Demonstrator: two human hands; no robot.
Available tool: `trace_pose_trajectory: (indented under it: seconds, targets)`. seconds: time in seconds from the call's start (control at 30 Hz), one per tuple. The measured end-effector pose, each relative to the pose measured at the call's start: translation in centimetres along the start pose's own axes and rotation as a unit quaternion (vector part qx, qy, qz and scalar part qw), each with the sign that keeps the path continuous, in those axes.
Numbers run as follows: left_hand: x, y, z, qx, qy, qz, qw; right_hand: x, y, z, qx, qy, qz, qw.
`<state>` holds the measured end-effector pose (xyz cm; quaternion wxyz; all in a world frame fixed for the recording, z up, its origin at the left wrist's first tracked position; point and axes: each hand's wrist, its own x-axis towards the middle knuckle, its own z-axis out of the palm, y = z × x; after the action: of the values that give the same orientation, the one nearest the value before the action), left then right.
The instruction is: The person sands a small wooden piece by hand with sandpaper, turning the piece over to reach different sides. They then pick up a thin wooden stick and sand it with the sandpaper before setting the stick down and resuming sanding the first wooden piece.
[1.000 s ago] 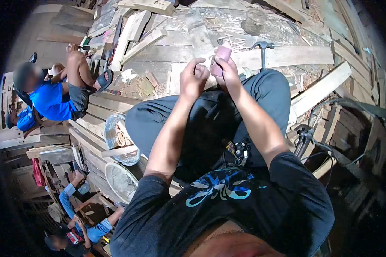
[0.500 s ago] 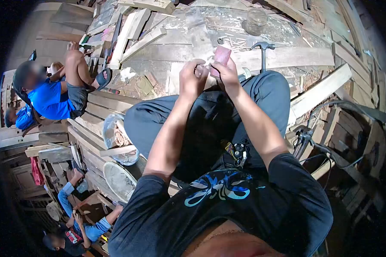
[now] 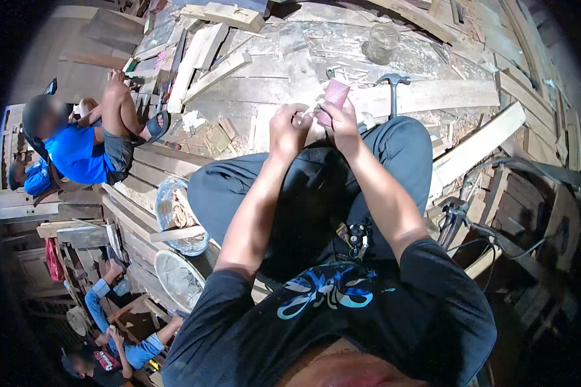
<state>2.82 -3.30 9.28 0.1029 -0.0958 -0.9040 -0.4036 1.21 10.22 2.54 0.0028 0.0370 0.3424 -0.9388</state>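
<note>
Above my crossed legs, my right hand point(image 3: 343, 129) is closed around a flat, pink rectangular piece point(image 3: 336, 94), whose upper end sticks up past the fingers. Its exact kind does not show. My left hand point(image 3: 288, 131) is right beside it, with fingers curled in toward the thumb. What those fingers hold, if anything, is too small to make out. A claw hammer point(image 3: 393, 95) stands with its head up just beyond my right knee, apart from both hands.
Wooden planks point(image 3: 426, 91) and offcuts cover the floor ahead. A glass jar point(image 3: 381, 43) is at the back. By my left knee are a clear tub point(image 3: 203, 240) with wood scraps and a round bucket point(image 3: 174, 274). A person in blue point(image 3: 77, 151) and another in jeans point(image 3: 142, 351) sit at left.
The pink piece has tilted and shifted slightly right and down with my right hand. My left hand stays close beside it, and its fingers have moved a little.
</note>
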Motion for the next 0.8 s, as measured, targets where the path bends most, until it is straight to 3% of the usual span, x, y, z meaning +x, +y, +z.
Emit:
trace_pose_trajectory:
  seconds: [0.07, 0.1, 0.2, 0.23, 0.33, 0.37, 0.5, 0.63, 0.7, 0.8]
  targets:
    - [-0.1, 0.2, 0.1, -0.001, 0.002, 0.019, 1.000, -0.1, -0.2, -0.2, 0.028, 0.005, 0.005, 1.000]
    - [-0.1, 1.3, -0.5, -0.006, -0.038, -0.048, 0.998, 0.0, -0.2, -0.4, 0.016, 0.033, 0.023, 0.999]
    - [-0.4, 1.5, -0.1, -0.088, -0.075, -0.117, 0.986, 1.3, 1.0, -1.4, 0.212, 0.039, 0.067, 0.974]
    - [-0.6, 1.3, 0.1, -0.087, -0.071, -0.036, 0.993, 1.2, 0.7, -1.4, 0.227, 0.031, 0.085, 0.970]
    - [-0.8, 0.8, 0.7, -0.037, -0.069, 0.013, 0.997, 0.9, 0.2, -0.3, 0.263, 0.083, 0.078, 0.958]
    - [-0.9, 0.5, 1.0, -0.016, -0.092, -0.051, 0.994, 0.9, 0.7, -1.5, 0.279, 0.036, 0.103, 0.954]
    - [-0.8, 1.1, 0.7, -0.032, -0.095, -0.039, 0.994, 1.4, 1.3, -2.1, 0.325, 0.027, 0.094, 0.941]
    - [-0.9, 1.6, 0.6, -0.031, -0.095, -0.044, 0.994, 1.0, 0.3, -0.9, 0.315, 0.070, 0.094, 0.942]
    - [-0.9, 1.8, 0.4, -0.029, -0.095, -0.040, 0.994, 0.7, 1.2, -1.4, 0.173, 0.015, 0.023, 0.985]
    - [-0.8, 1.8, 0.4, -0.023, -0.093, -0.039, 0.995, 0.4, 1.6, -1.8, 0.038, -0.022, -0.038, 0.998]
